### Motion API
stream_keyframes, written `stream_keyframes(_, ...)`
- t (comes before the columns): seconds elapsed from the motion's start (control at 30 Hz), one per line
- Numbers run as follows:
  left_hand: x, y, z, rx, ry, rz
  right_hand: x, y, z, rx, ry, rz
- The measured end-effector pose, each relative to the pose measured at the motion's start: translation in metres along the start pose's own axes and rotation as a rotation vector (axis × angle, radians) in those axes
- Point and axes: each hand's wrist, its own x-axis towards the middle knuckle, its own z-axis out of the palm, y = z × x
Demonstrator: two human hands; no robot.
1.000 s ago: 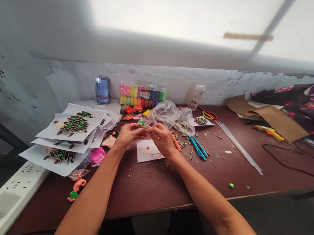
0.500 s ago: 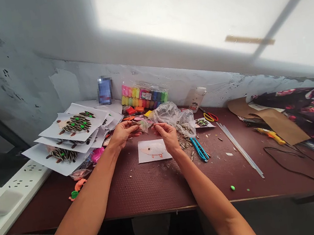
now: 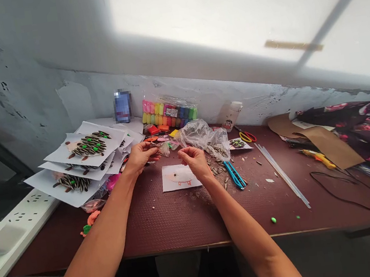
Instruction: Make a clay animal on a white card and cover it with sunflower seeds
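My left hand (image 3: 142, 157) is closed in a pinch above the table, beside the pile of craft materials; what its fingers hold is too small to name. My right hand (image 3: 195, 159) is also pinched, above the right part of a small white card (image 3: 174, 186), and anything between its fingertips is hidden. The card lies flat and shows a pale animal shape with one dark eye and reddish feet. Sunflower seeds (image 3: 214, 168) lie to the right of my right hand, near a crumpled clear plastic bag (image 3: 193, 133).
White sheets with seed-covered hedgehogs (image 3: 89, 145) are stacked at left, near a power strip (image 3: 32, 215). Coloured clay packs (image 3: 169, 113) stand behind. Rightward are a blue cutter (image 3: 234, 175), scissors (image 3: 247, 137), a white bottle (image 3: 232, 117), clear sticks (image 3: 283, 175) and a glue gun (image 3: 320, 158).
My left hand has moved slightly left and my right hand slightly left and down, leaving a wider gap between their fingertips. Both remain pinched.
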Motion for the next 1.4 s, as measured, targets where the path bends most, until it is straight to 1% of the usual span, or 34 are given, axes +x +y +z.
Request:
stream_keyframes(0.13, 0.003, -0.006, -0.003, 0.097, -0.032, 0.023, 0.002, 0.003, -0.002, 0.000, -0.001, 0.011)
stream_keyframes(0.27, 0.009, -0.012, -0.004, 0.181, -0.027, 0.056, 0.002, 0.005, -0.003, -0.009, -0.020, 0.042)
stream_keyframes(0.43, 0.011, -0.009, -0.007, 0.183, 0.005, 0.026, 0.001, 0.003, -0.002, -0.072, -0.025, 0.021)
stream_keyframes(0.57, 0.005, -0.002, -0.008, 0.196, -0.097, -0.023, 0.000, 0.002, -0.001, -0.074, -0.041, -0.008)
stream_keyframes(0.63, 0.002, -0.002, -0.007, 0.299, -0.136, -0.016, 0.000, 0.003, -0.001, -0.050, -0.045, -0.008)
stream_keyframes(0.73, 0.002, -0.004, -0.007, 0.512, -0.193, 0.058, 0.000, 0.004, -0.002, -0.032, -0.051, 0.019)
stream_keyframes(0.8, 0.004, -0.007, -0.006, 0.616, -0.233, 0.109, 0.001, 0.003, -0.002, -0.042, -0.076, 0.037)
stream_keyframes(0.93, 0.007, -0.011, -0.005, 0.726, -0.279, 0.143, 0.000, 0.003, -0.001, -0.049, -0.109, 0.044)
stream_keyframes(1.1, 0.006, -0.017, -0.003, 0.913, -0.310, 0.166, 0.000, 0.005, 0.001, -0.148, -0.067, -0.018)
stream_keyframes(1.23, 0.007, -0.021, -0.002, 0.963, -0.307, 0.169, -0.001, 0.008, 0.001, -0.281, -0.094, -0.089)
stream_keyframes(1.4, 0.009, -0.024, -0.002, 1.009, -0.293, 0.198, -0.003, 0.012, 0.003, -0.320, -0.142, -0.110)
